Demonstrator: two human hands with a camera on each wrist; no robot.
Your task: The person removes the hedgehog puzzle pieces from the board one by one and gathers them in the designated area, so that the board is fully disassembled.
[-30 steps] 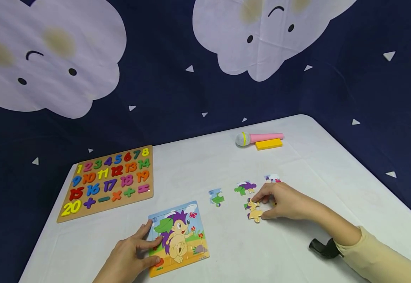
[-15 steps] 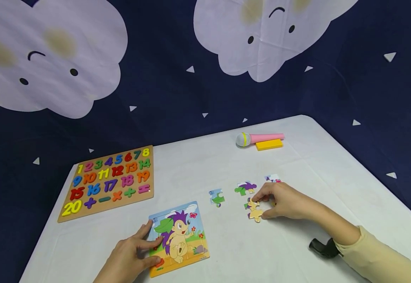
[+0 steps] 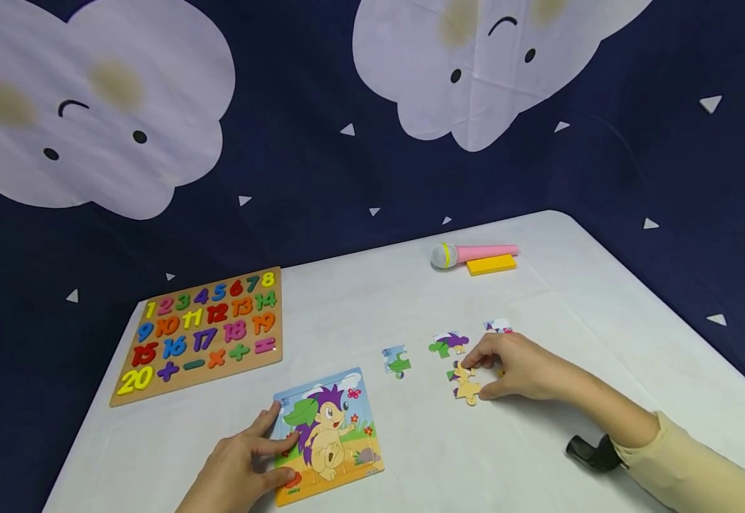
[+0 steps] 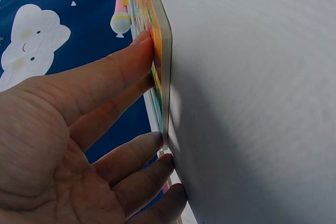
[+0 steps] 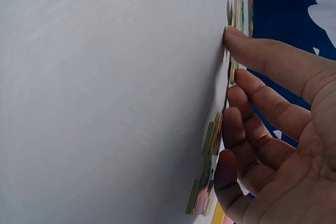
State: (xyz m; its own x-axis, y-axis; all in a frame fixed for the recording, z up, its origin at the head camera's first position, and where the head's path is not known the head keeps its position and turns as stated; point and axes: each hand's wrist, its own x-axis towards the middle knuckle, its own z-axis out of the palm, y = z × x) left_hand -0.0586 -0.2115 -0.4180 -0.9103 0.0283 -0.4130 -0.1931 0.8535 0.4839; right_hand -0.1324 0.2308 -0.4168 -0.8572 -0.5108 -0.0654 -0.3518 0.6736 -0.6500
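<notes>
My left hand (image 3: 234,459) lies across the left side of a square hedgehog puzzle board (image 3: 337,456). In the left wrist view, the thumb (image 4: 139,51) and forefinger touch the picture face, the other fingers reaching the board's edge and the tablecloth. My right hand (image 3: 523,367) pinches a beige-and-purple jigsaw piece (image 3: 467,390) on the table between thumb and forefinger. Just beyond it are a green-and-purple piece (image 3: 449,344) and a sky-blue piece (image 3: 498,325), partly behind the hand. Another piece, with a green leaf (image 3: 397,362), lies between board and right hand. Something yellow shows under the right palm.
A wooden number board (image 3: 199,331) lies at the back left. Toward the far edge are a pink toy microphone (image 3: 478,253) and a yellow block (image 3: 491,265). A black object (image 3: 593,454) sits by the right sleeve. Dark cloud-print cloth hangs behind the white table (image 3: 347,306).
The head view has shifted slightly, moving the whole scene a little right and down. Both hands keep their places on the board and the jigsaw piece.
</notes>
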